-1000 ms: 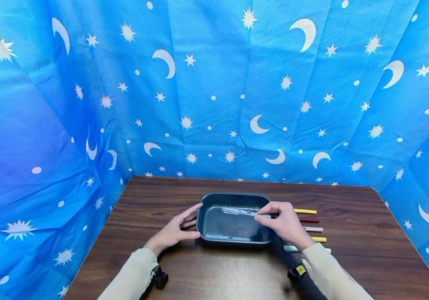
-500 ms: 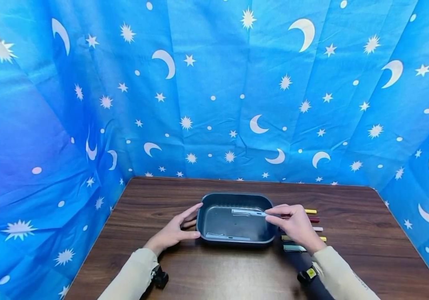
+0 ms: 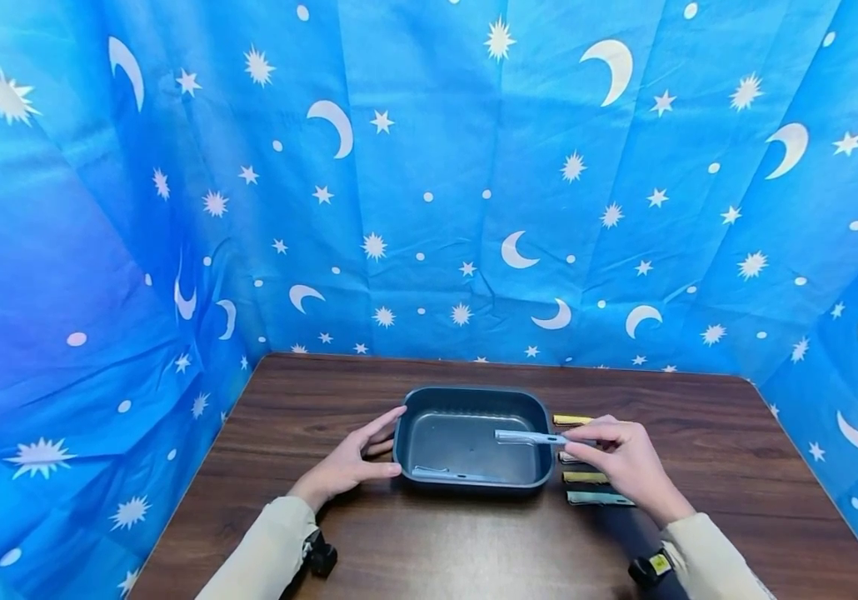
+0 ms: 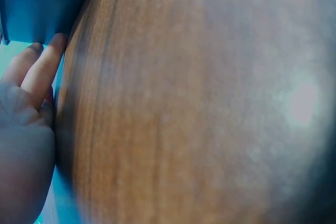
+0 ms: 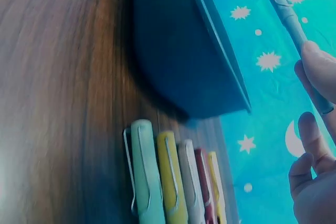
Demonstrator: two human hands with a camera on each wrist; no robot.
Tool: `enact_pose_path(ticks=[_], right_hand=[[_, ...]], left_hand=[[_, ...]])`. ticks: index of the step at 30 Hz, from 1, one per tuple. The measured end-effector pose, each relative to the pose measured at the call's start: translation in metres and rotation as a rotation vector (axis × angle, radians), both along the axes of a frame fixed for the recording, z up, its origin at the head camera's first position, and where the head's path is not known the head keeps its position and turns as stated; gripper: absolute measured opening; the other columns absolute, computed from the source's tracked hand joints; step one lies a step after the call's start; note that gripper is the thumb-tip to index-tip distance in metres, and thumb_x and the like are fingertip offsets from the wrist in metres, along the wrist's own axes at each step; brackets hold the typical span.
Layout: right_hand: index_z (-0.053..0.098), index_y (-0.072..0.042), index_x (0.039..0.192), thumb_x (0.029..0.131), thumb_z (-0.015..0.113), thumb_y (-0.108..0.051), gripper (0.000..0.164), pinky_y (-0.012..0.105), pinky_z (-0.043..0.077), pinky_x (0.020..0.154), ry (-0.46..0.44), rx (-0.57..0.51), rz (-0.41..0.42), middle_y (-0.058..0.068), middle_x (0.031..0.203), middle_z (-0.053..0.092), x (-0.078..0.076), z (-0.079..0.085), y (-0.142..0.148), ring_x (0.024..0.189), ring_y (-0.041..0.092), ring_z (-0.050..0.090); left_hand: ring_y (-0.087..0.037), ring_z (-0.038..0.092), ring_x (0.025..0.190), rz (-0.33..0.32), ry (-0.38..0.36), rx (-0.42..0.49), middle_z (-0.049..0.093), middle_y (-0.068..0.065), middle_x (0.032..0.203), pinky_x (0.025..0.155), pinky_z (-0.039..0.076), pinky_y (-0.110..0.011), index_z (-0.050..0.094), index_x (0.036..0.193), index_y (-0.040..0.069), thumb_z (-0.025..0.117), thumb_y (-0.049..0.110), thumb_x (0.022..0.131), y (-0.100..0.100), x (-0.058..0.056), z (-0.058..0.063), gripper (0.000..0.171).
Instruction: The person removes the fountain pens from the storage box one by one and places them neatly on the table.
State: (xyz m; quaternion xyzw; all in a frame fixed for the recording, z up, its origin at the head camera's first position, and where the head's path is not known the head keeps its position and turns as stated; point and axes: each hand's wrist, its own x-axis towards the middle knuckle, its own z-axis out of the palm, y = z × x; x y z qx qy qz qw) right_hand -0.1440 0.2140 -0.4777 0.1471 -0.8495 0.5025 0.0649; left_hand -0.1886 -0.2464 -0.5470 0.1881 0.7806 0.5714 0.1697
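Note:
My right hand [image 3: 620, 457] pinches a light blue pen [image 3: 525, 437] between thumb and fingers. The pen lies level across the right rim of a dark rectangular tub [image 3: 474, 400], its clip end over the inside. In the right wrist view the held pen [image 5: 286, 17] shows its wire clip, raised above the tub's wall [image 5: 173, 51]. My left hand [image 3: 346, 463] rests its spread fingers and thumb against the tub's left side. Another pale blue pen [image 3: 447, 475] lies inside the tub along the front wall. The left wrist view shows only part of that hand [image 4: 31, 87].
Right of the tub, several clipped pens lie in a row on the wooden table [image 3: 444, 550]: mint green [image 5: 145, 171], olive yellow [image 5: 172, 177], whitish [image 5: 190, 179], dark red [image 5: 206, 184] and yellow [image 5: 216, 187]. A blue star-and-moon cloth [image 3: 429, 167] hangs around the table.
My right hand has moved right with the pinched light blue pen, from above the tub's middle to past its right rim. The left hand and tub have stayed in place.

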Motion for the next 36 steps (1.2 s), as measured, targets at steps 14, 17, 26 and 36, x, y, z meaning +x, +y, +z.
enact_pose_path(ticks=[14,17,26,36], right_hand=[[0.085,-0.018,0.098,0.088,0.084,-0.006,0.015,0.023,0.05,0.062,0.161,0.079,-0.134,-0.004,0.095,0.075,0.034,-0.017,0.049,0.086,0.002,0.063],[0.085,-0.018,0.097,0.086,0.086,-0.004,0.018,0.021,0.051,0.064,0.177,0.086,-0.145,-0.006,0.094,0.076,0.039,-0.022,0.057,0.087,0.001,0.064],[0.085,-0.017,0.093,0.078,0.086,0.009,0.03,0.012,0.051,0.07,0.26,0.074,-0.132,-0.006,0.091,0.076,0.053,-0.038,0.072,0.088,-0.001,0.064],[0.085,-0.02,0.091,0.074,0.09,0.008,0.034,0.007,0.049,0.077,0.275,0.128,-0.124,-0.01,0.087,0.075,0.065,-0.05,0.078,0.086,-0.001,0.064]], left_hand=[[-0.035,0.042,0.151,-0.018,-0.006,0.008,0.028,-0.005,0.173,0.119,0.038,-0.061,0.031,0.165,0.039,0.078,0.02,0.097,0.0,0.002,0.004,0.084],[-0.036,0.042,0.151,-0.02,-0.006,0.014,0.029,-0.006,0.172,0.119,0.038,-0.06,0.031,0.165,0.039,0.078,0.019,0.098,-0.001,0.002,0.003,0.085],[-0.035,0.041,0.151,-0.011,0.001,0.006,0.031,-0.007,0.171,0.119,0.037,-0.062,0.031,0.164,0.041,0.078,0.019,0.097,-0.001,0.002,0.002,0.084],[-0.035,0.041,0.151,-0.014,0.003,0.007,0.031,-0.007,0.171,0.119,0.036,-0.063,0.031,0.165,0.039,0.078,0.02,0.097,-0.001,0.001,0.003,0.084]])
